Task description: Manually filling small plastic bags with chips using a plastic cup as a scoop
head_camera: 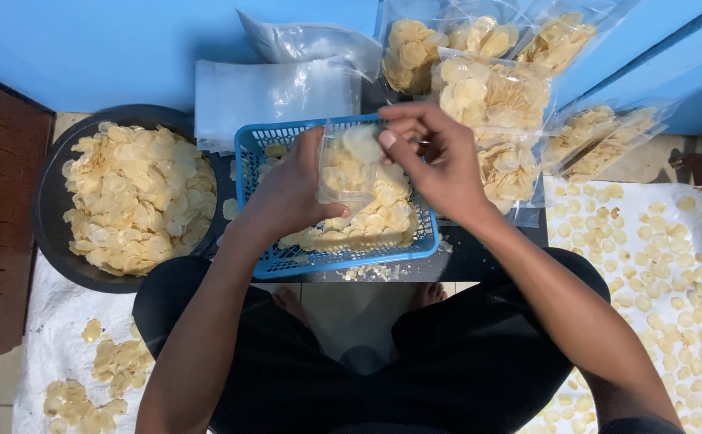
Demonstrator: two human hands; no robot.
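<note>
Head view: left hand [291, 189] pinching small clear bag [344, 169] upright over blue basket [254, 173], so spills drop in. Right hand [435, 157], fingertips closed on one pale chip [363, 145] at bag mouth. Filled bags [492, 96] stacked behind.

small clear plastic bag [344, 170], open-topped, held upright over blue basket [254, 173]; one pale round chip [362, 145] at its mouth, a few inside

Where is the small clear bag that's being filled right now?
In the head view, the small clear bag is at centre, held by the left hand above the blue basket, with the right hand at its mouth.
</note>
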